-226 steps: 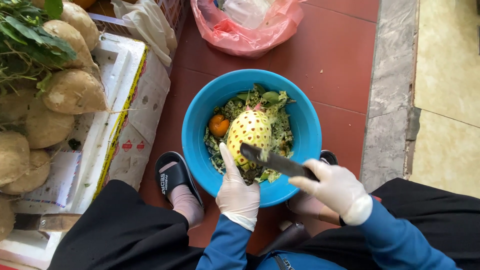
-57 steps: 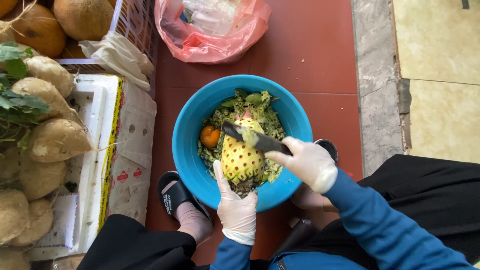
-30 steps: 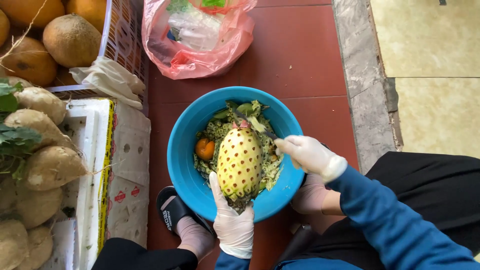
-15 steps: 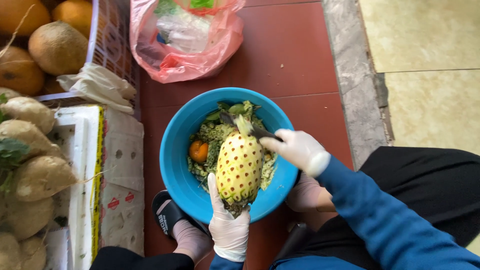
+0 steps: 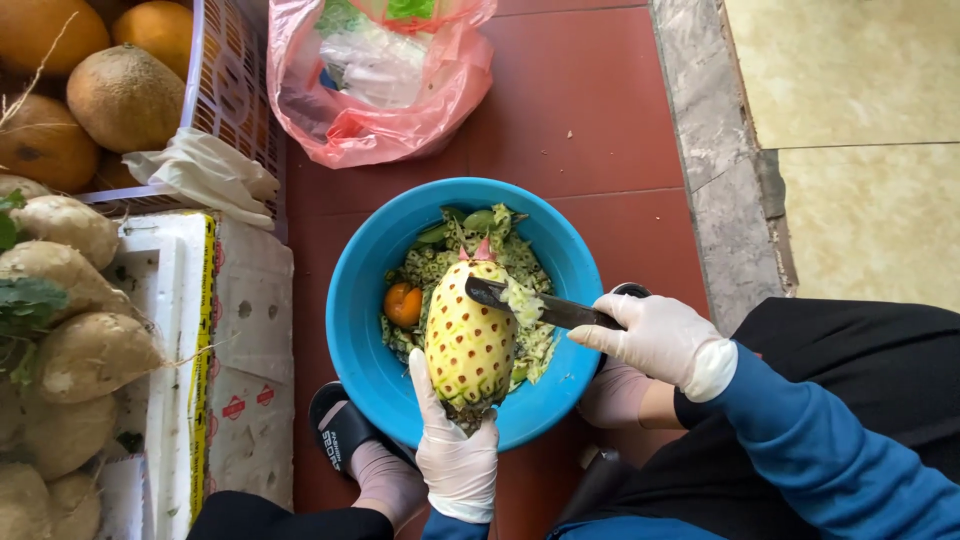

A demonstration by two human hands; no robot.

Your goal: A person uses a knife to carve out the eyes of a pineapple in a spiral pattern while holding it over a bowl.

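Pineapple point(image 5: 469, 343) over blue basin point(image 5: 365, 300), red tile floor point(image 5: 590, 110), knife point(image 5: 545, 308) w/ right hand point(image 5: 660, 338)

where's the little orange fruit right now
In the head view the small orange fruit lies inside the blue bowl, on its left side among the green peelings, just left of the peeled pineapple that the left hand holds.

The person wears white gloves on the left hand point(image 5: 457, 455) and right hand point(image 5: 655, 335), blue sleeves, black trousers, black sandals.
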